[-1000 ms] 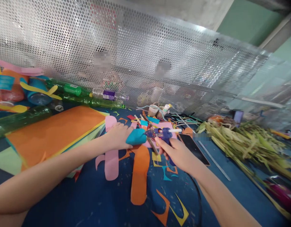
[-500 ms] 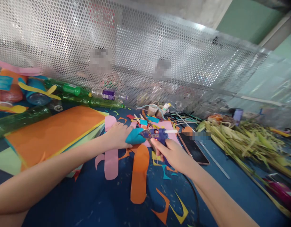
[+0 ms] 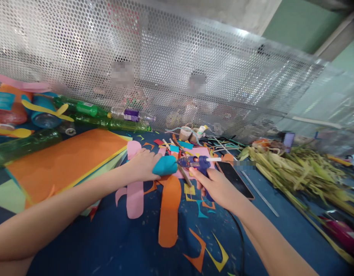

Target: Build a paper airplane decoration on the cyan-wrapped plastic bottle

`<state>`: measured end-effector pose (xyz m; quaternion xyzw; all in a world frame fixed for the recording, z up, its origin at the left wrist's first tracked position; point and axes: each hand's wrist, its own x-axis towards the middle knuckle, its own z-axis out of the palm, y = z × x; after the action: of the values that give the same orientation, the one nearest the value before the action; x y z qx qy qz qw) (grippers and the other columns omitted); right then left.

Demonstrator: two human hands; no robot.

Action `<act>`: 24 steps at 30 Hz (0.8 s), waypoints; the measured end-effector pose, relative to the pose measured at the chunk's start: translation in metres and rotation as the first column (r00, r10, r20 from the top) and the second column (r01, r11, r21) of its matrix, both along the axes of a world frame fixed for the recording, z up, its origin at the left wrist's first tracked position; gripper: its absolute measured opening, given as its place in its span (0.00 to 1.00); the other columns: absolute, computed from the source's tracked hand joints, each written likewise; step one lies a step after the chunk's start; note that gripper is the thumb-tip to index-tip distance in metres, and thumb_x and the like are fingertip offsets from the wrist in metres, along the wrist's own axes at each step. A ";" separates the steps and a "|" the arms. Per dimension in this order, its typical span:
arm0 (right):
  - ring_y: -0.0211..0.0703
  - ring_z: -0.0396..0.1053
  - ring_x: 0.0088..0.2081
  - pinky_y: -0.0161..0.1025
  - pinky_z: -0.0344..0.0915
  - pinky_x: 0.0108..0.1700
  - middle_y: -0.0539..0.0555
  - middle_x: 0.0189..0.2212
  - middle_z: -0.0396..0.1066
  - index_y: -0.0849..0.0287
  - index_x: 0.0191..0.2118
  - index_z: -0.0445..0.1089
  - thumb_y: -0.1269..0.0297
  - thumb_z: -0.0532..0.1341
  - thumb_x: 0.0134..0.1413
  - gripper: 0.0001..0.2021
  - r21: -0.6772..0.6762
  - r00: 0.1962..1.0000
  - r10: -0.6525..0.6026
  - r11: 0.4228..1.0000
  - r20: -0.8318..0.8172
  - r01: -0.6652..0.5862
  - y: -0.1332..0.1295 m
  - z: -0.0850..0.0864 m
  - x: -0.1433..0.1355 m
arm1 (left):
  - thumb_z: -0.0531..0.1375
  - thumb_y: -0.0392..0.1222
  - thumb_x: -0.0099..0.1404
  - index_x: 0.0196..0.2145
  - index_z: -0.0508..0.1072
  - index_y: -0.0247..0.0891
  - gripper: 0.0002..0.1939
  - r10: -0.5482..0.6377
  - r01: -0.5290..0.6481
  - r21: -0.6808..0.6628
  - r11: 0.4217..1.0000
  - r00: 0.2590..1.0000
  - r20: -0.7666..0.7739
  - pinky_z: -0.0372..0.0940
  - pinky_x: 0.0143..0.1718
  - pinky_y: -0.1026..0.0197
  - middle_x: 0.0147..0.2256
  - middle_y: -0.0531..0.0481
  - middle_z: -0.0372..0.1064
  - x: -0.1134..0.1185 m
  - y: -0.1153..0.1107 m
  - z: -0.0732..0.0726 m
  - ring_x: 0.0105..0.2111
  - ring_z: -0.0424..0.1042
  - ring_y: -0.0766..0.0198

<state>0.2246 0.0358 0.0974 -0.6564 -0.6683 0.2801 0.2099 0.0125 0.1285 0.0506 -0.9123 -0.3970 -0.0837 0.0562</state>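
My left hand (image 3: 144, 165) is closed on a curved blue foam piece (image 3: 165, 165), its fingers mostly hidden behind it. In my right hand (image 3: 213, 184) is a blue hot glue gun (image 3: 194, 162), with a white glue stick (image 3: 214, 159) poking out of its back. The gun's nozzle points left, right by the edge of the blue piece; whether they touch I cannot tell. Below my hands lies an orange foam strip with rounded ends (image 3: 168, 214). A similar pink strip (image 3: 135, 199) lies partly under my left hand.
Orange, yellow and green sheets (image 3: 73, 161) are stacked at left. Plastic bottles (image 3: 130, 115) line the perforated metal panel (image 3: 165, 46). A phone (image 3: 234, 178), foam scraps (image 3: 198, 249) and a black cord (image 3: 240, 241) lie around my right arm. Corn husks (image 3: 297, 168) are heaped at right.
My right hand has moved the glue gun slightly right, so its nozzle has drawn back from over the blue piece to its edge. My left hand has stayed in place.
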 end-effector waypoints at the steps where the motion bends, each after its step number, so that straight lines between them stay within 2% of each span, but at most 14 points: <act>1: 0.38 0.65 0.18 0.36 0.60 0.23 0.49 0.13 0.62 0.57 0.18 0.58 0.48 0.47 0.58 0.23 0.007 1.000 0.003 1.000 0.001 -0.003 0.000 0.000 0.000 | 0.54 0.60 0.53 0.40 0.66 0.38 0.25 0.006 -0.006 0.000 1.000 1.000 -0.002 0.58 0.30 0.52 0.30 0.43 0.70 0.000 0.000 0.000 0.30 0.70 0.49; 12: 0.38 0.65 0.19 0.36 0.62 0.23 0.49 0.17 0.63 0.57 0.25 0.60 0.50 0.49 0.58 0.18 -0.024 0.992 0.055 0.998 -0.117 -0.058 0.000 -0.007 -0.008 | 0.58 0.60 0.50 0.43 0.65 0.39 0.29 0.000 0.000 -0.003 1.000 1.000 -0.019 0.59 0.31 0.51 0.33 0.42 0.71 -0.001 0.001 0.000 0.33 0.70 0.47; 19: 0.39 0.67 0.19 0.36 0.62 0.24 0.51 0.17 0.64 0.58 0.21 0.59 0.46 0.46 0.58 0.24 -0.010 1.000 0.015 1.000 0.018 -0.014 0.004 -0.002 0.008 | 0.57 0.60 0.51 0.46 0.65 0.38 0.30 0.010 -0.010 -0.018 1.000 1.000 -0.014 0.59 0.31 0.52 0.31 0.42 0.71 0.000 0.001 0.001 0.32 0.70 0.48; 22: 0.43 0.70 0.28 0.38 0.65 0.31 0.54 0.27 0.70 0.59 0.32 0.66 0.46 0.47 0.59 0.22 0.036 0.984 0.110 0.993 0.139 -0.116 0.003 -0.001 0.023 | 0.57 0.60 0.51 0.46 0.65 0.36 0.31 0.006 -0.007 -0.017 1.000 1.000 -0.012 0.59 0.31 0.52 0.33 0.40 0.71 -0.001 0.001 0.001 0.33 0.70 0.46; 24: 0.47 0.70 0.38 0.42 0.66 0.38 0.56 0.37 0.71 0.57 0.43 0.65 0.50 0.49 0.59 0.18 0.086 0.945 0.185 0.973 0.270 -0.215 -0.002 -0.006 0.033 | 0.56 0.60 0.51 0.46 0.65 0.35 0.31 0.002 -0.002 -0.013 1.000 1.000 -0.004 0.58 0.31 0.52 0.33 0.40 0.71 -0.001 0.000 0.001 0.33 0.70 0.46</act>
<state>0.2578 0.0341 0.0910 -0.6032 -0.7681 0.1728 0.1281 0.0111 0.1288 0.0518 -0.9124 -0.3983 -0.0790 0.0510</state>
